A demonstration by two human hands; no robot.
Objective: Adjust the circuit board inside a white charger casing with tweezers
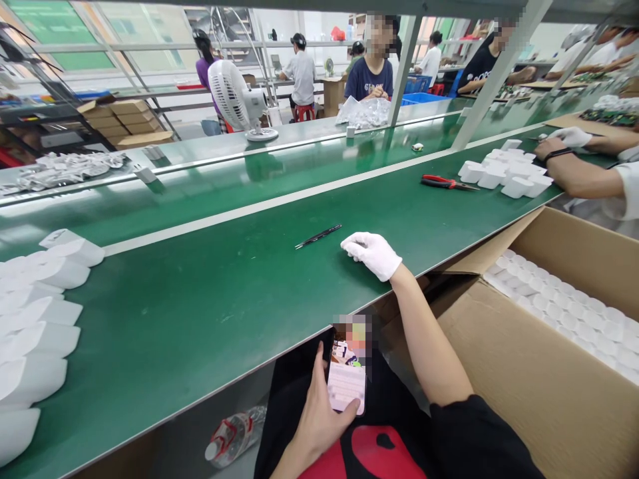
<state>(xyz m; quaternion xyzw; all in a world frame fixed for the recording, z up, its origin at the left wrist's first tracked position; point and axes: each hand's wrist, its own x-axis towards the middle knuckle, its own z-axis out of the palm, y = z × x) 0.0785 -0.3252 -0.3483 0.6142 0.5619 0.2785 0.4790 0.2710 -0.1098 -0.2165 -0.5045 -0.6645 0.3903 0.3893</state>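
Observation:
My left hand (319,406), bare, is closed around a smartphone (346,382) held at my lap below the table edge; its screen is lit and partly blurred out. In a white glove, my right hand (372,255) rests on the green work surface (200,299). Its fingers are loosely curled together, and I see nothing in them. Black tweezers (318,237) lie just to the left of the gloved fingertips, apart from them.
White plastic housings (40,319) stand in rows at left; more housings (506,169) lie beside red-handled pliers (449,183). At right, an open carton (539,359) holds many white pieces. A co-worker's gloved hand (572,138) is nearby. A fan (237,96) stands beyond; a bottle (234,436) lies below.

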